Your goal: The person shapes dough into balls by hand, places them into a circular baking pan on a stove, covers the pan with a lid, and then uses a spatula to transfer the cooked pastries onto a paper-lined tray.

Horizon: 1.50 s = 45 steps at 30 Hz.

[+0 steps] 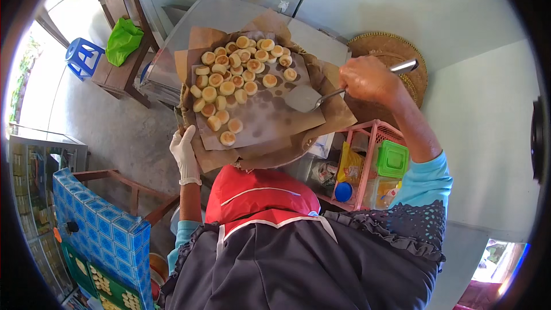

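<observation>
A round woven tray [298, 155] lined with brown paper [265, 124] is tilted in front of me. Many small round buns [228, 88], pale with browned faces, lie heaped toward its far and left side. Dark damp spots mark the bare paper at the right. My left hand [185, 155], in a white glove, is closed on the tray's near left edge, its thumb over the paper. Wrapped round the handle of a metal spatula [303, 99], my bare right hand [370, 79] holds the flat blade over the paper, right of the buns.
Behind the tray is a grey metal-topped cabinet [215, 8]. A second woven tray [416, 60] leans at the right wall. Below my right arm stands a pink crate [367, 181] with a green-lidded box [392, 159]. A blue-clothed table [109, 206] and a blue stool [83, 57] are left.
</observation>
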Motion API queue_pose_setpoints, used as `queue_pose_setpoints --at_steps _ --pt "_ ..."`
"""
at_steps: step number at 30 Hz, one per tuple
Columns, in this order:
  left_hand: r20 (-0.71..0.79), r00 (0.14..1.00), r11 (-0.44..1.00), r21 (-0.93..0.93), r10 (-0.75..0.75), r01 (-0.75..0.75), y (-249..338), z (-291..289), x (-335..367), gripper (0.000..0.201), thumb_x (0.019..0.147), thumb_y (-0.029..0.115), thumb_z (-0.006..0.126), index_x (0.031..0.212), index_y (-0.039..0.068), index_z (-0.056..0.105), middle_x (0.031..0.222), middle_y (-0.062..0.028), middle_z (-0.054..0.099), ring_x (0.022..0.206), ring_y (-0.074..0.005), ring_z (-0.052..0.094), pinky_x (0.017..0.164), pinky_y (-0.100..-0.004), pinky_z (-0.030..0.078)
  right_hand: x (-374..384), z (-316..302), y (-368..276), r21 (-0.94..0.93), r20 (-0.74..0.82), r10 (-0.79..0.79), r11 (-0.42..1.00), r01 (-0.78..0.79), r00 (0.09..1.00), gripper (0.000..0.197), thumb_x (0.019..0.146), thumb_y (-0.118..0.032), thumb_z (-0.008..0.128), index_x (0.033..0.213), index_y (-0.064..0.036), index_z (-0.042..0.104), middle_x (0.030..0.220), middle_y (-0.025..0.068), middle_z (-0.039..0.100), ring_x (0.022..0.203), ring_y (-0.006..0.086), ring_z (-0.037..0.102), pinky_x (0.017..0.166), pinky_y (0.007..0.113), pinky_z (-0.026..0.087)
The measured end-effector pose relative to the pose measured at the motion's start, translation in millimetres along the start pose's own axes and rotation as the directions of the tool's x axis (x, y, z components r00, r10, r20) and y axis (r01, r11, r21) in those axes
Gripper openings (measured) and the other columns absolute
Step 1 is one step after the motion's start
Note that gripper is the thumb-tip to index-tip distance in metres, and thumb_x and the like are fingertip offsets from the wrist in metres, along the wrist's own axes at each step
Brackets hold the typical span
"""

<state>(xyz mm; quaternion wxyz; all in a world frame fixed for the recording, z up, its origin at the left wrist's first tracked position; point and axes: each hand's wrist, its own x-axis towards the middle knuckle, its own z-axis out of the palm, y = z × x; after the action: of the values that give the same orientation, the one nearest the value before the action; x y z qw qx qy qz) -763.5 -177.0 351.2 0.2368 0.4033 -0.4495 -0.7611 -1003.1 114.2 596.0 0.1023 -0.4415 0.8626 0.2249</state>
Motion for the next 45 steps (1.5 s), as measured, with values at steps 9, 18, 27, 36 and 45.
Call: queue_pose_setpoints --at_steps 9,18,27,36,45 --pt "-0.019 1.000 1.000 0.028 0.010 -0.009 -4 0 3 0.010 0.088 0.008 0.068 0.096 0.003 0.066 0.088 0.0009 0.064 0.075 -0.0073 0.058 0.069 -0.0244 0.047 25 55 -10 0.059 -0.331 0.083 0.996 -0.068 0.940 0.011 0.074 -0.009 0.059 0.070 -0.0067 0.069 0.072 0.0169 0.066 0.073 0.0348 0.068 0.064 0.045 0.054" --pt "-0.032 0.999 1.000 0.021 0.019 -0.019 -6 -4 3 0.010 0.088 0.008 0.068 0.096 0.003 0.066 0.088 0.0013 0.064 0.074 -0.0065 0.057 0.068 -0.0238 0.047 50 1 -33 -0.040 -0.270 -0.011 0.999 0.000 0.963 0.015 0.081 -0.011 0.055 0.075 -0.0052 0.067 0.077 0.0153 0.066 0.076 0.0340 0.067 0.065 0.046 0.051" --pt "-0.047 0.998 0.999 0.030 0.043 -0.042 -6 -2 3 0.012 0.087 0.011 0.069 0.096 0.002 0.066 0.089 0.0008 0.065 0.076 -0.0066 0.057 0.070 -0.0230 0.047 27 -3 -19 -0.081 -0.205 -0.133 0.990 0.119 0.970 0.015 0.079 -0.012 0.057 0.078 -0.0068 0.071 0.077 0.0146 0.068 0.077 0.0341 0.068 0.065 0.045 0.052" --pt "-0.029 0.999 0.999 0.020 0.030 -0.029 -7 -3 4 0.013 0.088 0.011 0.068 0.097 0.002 0.066 0.089 0.0015 0.065 0.077 -0.0069 0.057 0.071 -0.0234 0.047 32 13 -40 0.061 -0.253 -0.114 0.989 0.134 0.961 0.017 0.075 -0.010 0.059 0.084 -0.0103 0.073 0.083 0.0139 0.069 0.082 0.0334 0.067 0.072 0.044 0.053" --pt "-0.027 0.999 1.000 0.008 0.022 -0.022 -7 -1 4 0.015 0.088 0.010 0.068 0.101 0.002 0.067 0.092 0.0007 0.066 0.080 -0.0075 0.058 0.074 -0.0236 0.047 15 8 -65 0.124 -0.114 -0.225 0.963 0.239 0.968 0.021 0.074 -0.007 0.061 0.087 -0.0127 0.076 0.080 0.0147 0.069 0.077 0.0336 0.068 0.068 0.044 0.053"
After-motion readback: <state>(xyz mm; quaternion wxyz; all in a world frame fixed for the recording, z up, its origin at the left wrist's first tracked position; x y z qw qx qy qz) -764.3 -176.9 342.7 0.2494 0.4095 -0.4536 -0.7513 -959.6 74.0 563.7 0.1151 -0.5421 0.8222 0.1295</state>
